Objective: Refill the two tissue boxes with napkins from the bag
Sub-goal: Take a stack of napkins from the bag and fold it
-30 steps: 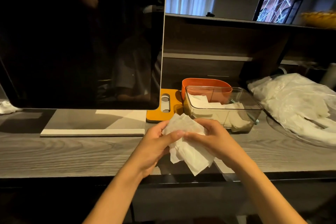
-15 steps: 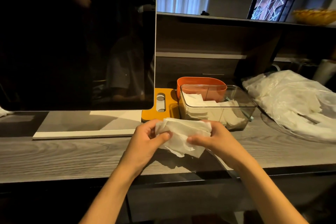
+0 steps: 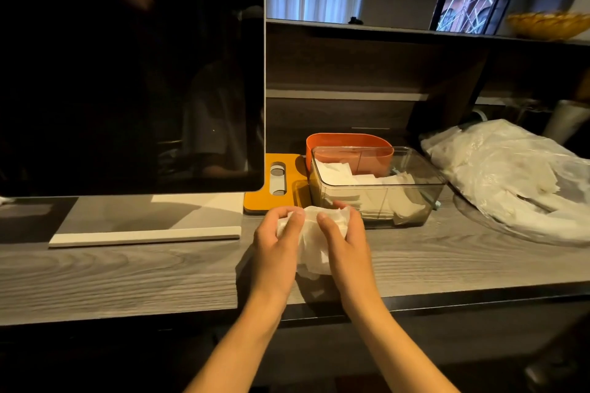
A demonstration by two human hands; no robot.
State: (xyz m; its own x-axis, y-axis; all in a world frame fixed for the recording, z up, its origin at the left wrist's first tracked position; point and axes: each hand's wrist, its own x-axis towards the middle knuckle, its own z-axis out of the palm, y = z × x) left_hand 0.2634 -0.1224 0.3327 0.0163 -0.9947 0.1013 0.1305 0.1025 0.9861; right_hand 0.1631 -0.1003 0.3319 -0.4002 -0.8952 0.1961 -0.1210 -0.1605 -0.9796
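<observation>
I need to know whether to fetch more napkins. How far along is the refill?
Done: the clear box already holds several napkins, though it is not full. In hand: the left hand and right hand grip a napkin wad in front of that box. Left: the orange box behind it; its inside shows no napkins from here. The bag holds plenty more.

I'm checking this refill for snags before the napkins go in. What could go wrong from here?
1. The napkins look crumpled between the left hand and right hand; they may go into the clear box wadded rather than flat.
2. The clear box already holds loosely piled napkins, so more could jam or spill over its rim.
3. The orange box sits behind the clear one, so reaching it may knock the clear box.
</observation>
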